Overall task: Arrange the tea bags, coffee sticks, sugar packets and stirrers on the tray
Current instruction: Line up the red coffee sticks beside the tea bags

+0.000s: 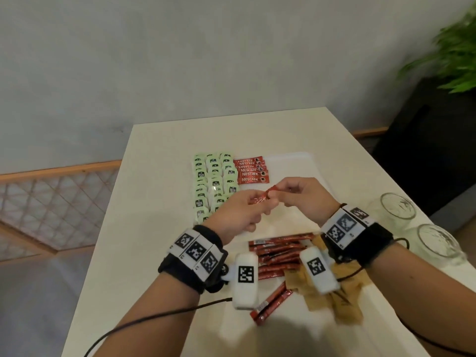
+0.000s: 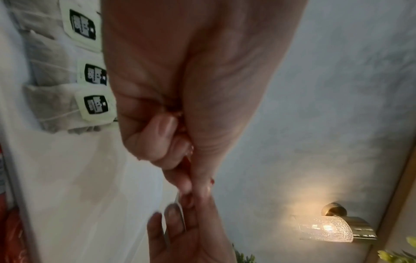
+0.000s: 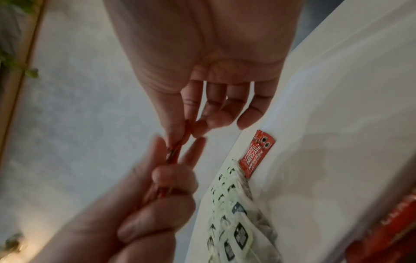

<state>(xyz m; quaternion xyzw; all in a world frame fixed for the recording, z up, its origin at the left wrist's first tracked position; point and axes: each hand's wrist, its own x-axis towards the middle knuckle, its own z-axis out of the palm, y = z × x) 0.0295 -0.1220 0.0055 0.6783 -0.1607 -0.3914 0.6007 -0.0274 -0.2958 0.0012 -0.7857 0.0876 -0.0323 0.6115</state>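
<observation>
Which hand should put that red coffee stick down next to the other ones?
Probably the right hand: it pinches the coffee stick at its far end, nearer the laid-out coffee row. The left hand holds more sticks.

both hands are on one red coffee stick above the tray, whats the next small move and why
Probably lower the coffee stick, held between the left hand and right hand, onto the tray just nearer than the last stick of the red row. That row sits beside the tea bags with bare tray below it, and more sticks wait in the loose pile.
</observation>
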